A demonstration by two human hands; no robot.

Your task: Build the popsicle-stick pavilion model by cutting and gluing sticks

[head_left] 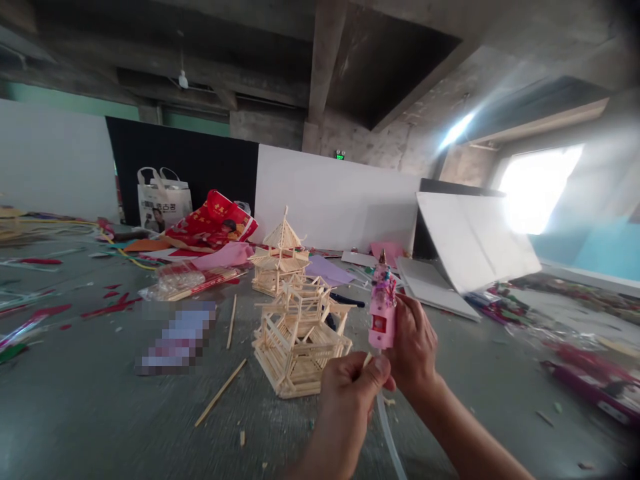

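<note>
My right hand (pixel 416 343) is wrapped around a pink hot glue gun (pixel 379 337), its metal nozzle pointing up and away. A long translucent glue stick (pixel 387 433) trails down from the gun's rear. Close beside it, my left hand (pixel 350 393) is closed in a pinch on a short wooden stick (pixel 367 360); only its tip shows. Just beyond my left hand stands an open, tiered frame of wooden sticks (pixel 293 383). Behind that frame sits a stick-built pagoda roof (pixel 283 260) with a pointed top.
Loose sticks (pixel 220 393) lie left of the frame, near a blurred-out rectangular item (pixel 177 337). Plastic-wrapped sticks (pixel 193 283), a red bag (pixel 213 223) and a white tote bag (pixel 165 200) are farther back. White boards (pixel 435 287) and scraps lie to the right.
</note>
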